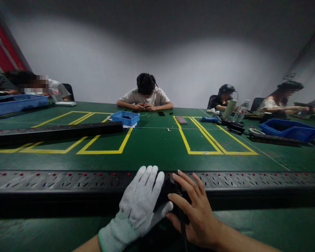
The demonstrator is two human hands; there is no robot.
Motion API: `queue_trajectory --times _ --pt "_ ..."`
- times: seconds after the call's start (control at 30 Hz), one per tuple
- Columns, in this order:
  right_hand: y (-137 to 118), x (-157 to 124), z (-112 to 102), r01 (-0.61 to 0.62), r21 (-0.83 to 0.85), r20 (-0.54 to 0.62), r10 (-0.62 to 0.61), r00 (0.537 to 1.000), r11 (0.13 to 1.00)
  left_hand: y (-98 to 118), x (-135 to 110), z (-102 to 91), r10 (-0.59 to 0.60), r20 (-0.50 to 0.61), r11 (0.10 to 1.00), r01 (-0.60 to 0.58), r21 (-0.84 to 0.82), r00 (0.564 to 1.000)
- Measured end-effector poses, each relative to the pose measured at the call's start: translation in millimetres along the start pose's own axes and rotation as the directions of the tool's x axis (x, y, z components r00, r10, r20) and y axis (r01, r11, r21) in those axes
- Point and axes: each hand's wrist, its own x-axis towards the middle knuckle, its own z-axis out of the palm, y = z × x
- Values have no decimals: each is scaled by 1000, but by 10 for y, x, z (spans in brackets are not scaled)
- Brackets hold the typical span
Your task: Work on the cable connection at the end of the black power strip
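My left hand (140,206) lies flat, right hand (195,210) loosely spread, on this long black metal socket strip (68,180): stiff, probably heavy, best held mid-length.

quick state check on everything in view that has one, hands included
left hand: gloved, open, flat on the long power strip
right hand: bare, fingers over the black plug, grip unclear
long power strip: lying flat, sockets up
black plug: on the long power strip, cable running toward the person
second strip: lying flat, far left, untouched
small blue bin: upright, open top
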Motion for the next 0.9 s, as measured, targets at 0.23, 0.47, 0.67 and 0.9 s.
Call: queue_trajectory --times 0.23,0.47,0.67,0.9 --pt "26 -8 18 1 -9 4 -1 1000 1000 4 7 -2 6 -44 1000 -6 12 999" --pt "39 -45 42 -7 -15 28 8 1000 1000 8 5 -7 19 -51 1000 -18 25 999" --pt "31 -39 37 -11 -8 21 12 1000 1000 -2 4 -11 24 -23 999 -23 35 999" --pt "20 -34 25 -17 -11 27 17 999 1000 -1 15 -19 25 -42 999 -24 31 999"
